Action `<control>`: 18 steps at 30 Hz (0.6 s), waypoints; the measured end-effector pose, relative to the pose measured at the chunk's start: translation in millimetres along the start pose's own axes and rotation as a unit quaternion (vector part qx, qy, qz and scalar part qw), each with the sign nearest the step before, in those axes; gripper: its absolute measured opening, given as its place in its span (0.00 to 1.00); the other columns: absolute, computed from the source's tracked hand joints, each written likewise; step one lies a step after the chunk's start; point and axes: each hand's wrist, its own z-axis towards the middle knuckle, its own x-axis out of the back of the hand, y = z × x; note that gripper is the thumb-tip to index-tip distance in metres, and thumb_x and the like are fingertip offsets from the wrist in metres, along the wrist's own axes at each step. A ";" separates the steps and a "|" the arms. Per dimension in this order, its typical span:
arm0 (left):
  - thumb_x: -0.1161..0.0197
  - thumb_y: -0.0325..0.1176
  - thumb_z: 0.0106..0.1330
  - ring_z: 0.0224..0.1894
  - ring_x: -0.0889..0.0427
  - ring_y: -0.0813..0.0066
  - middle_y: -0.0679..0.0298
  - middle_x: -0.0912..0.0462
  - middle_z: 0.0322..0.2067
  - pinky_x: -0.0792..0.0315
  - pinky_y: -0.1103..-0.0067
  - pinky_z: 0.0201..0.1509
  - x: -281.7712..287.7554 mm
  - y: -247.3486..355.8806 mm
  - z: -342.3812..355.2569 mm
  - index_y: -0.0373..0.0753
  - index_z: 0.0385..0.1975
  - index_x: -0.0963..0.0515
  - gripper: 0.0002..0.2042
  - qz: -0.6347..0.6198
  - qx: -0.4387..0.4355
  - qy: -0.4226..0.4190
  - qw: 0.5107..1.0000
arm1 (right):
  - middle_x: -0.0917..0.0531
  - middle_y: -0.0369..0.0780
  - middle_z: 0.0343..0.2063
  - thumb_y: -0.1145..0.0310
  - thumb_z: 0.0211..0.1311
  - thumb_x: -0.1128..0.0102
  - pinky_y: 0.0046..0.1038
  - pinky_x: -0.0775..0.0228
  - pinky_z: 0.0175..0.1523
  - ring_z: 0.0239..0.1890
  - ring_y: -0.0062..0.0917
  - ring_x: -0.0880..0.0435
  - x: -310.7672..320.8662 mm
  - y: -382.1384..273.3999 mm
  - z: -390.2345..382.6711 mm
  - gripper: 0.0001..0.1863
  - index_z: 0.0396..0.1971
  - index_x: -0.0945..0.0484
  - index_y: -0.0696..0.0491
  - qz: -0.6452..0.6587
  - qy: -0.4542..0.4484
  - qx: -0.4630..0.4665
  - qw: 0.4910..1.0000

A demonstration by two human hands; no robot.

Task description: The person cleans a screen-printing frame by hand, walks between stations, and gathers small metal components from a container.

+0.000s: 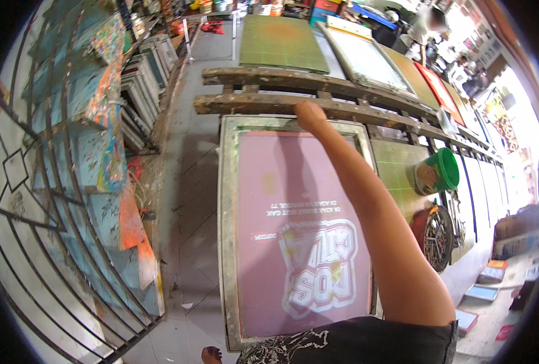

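Note:
A silk-screen printing frame (pixel 268 176) stands in front of me, its pinkish mesh carrying pale block lettering that appears upside down. From the lower right my right arm stretches across it. At the far rail of the frame, beside the dark wooden beams, my right hand (pixel 312 117) is closed on the rail; its fingertips are hidden. My left hand does not show. At the bottom edge, a small brown shape (pixel 210 355), perhaps a foot, is too cut off to be sure of.
Paint-stained wooden beams (pixel 251 103) run across behind the screen. To the right a green bucket (pixel 442 170) stands near a wheel (pixel 437 239). Black metal bars (pixel 45 227) and paint-spattered blue boards (pixel 69 158) line the left. More screens (pixel 369 60) lie beyond the beams.

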 end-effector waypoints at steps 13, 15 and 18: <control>0.41 0.36 0.66 0.29 0.24 0.73 0.60 0.23 0.27 0.30 0.79 0.30 35.8 166.0 56.0 0.32 0.32 0.26 0.11 -0.085 -0.155 0.136 0.975 | 0.22 0.51 0.47 0.67 0.56 0.39 0.41 0.30 0.55 0.51 0.45 0.23 30.7 -3.3 -111.0 0.23 0.52 0.28 0.55 0.277 0.148 -0.015 0.949; 0.41 0.32 0.66 0.28 0.24 0.77 0.63 0.23 0.28 0.30 0.80 0.31 32.6 208.2 68.0 0.35 0.33 0.29 0.08 -0.123 -0.184 0.126 0.967 | 0.23 0.50 0.49 0.65 0.55 0.36 0.40 0.32 0.57 0.53 0.45 0.25 30.1 17.2 -162.5 0.25 0.53 0.28 0.55 0.264 0.167 -0.030 0.950; 0.44 0.32 0.69 0.30 0.30 0.78 0.64 0.27 0.27 0.34 0.80 0.37 5.4 333.5 58.7 0.35 0.29 0.31 0.08 -0.102 -0.322 0.041 0.940 | 0.26 0.51 0.54 0.64 0.53 0.34 0.41 0.34 0.59 0.56 0.47 0.28 21.8 56.3 -227.7 0.28 0.54 0.29 0.56 0.217 0.161 -0.083 0.959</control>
